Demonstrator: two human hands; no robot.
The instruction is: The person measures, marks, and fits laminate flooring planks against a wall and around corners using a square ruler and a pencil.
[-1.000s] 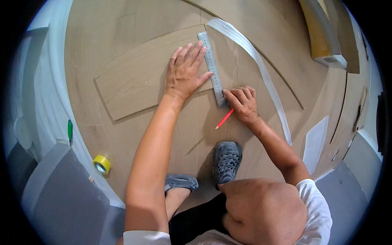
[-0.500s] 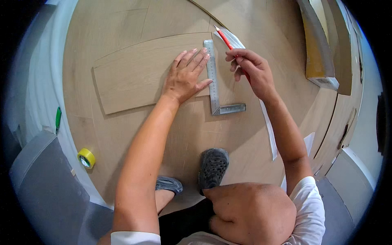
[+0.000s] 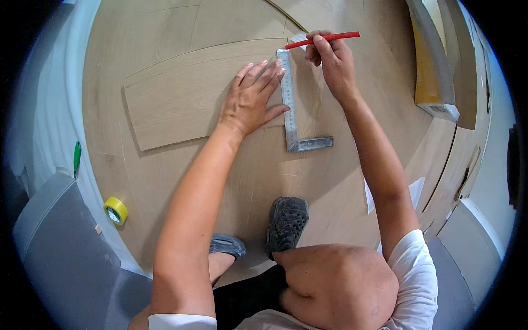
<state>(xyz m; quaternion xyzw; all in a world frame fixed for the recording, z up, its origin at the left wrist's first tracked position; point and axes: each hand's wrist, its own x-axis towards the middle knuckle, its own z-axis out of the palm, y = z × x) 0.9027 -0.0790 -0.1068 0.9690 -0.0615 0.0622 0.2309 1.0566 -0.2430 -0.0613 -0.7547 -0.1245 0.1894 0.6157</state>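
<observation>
A light wood plank (image 3: 170, 102) lies flat on the floor, with a metal try square (image 3: 289, 93) at its right end. My left hand (image 3: 247, 102) lies spread on the plank, its fingertips and thumb touching the long blade of the square. The square's short arm (image 3: 314, 144) points right, on the floor below the plank. In my right hand (image 3: 333, 58) is a red pencil (image 3: 344, 36), held nearly level in the fingers. Its left end is at the top of the square's blade, by the plank's upper right corner; whether it touches cannot be made out.
A yellow tape roll (image 3: 115, 210) and a green-handled tool (image 3: 77, 157) are at the left. An open cardboard box (image 3: 437, 104) stands at the far right. White strips (image 3: 416, 192) lie near my right forearm. A thin strip (image 3: 286, 14) lies beyond the plank.
My right hand has moved up and tipped the pencil from steep to nearly level, bringing its left end to the top of the square. My left hand stays on the plank and square.
</observation>
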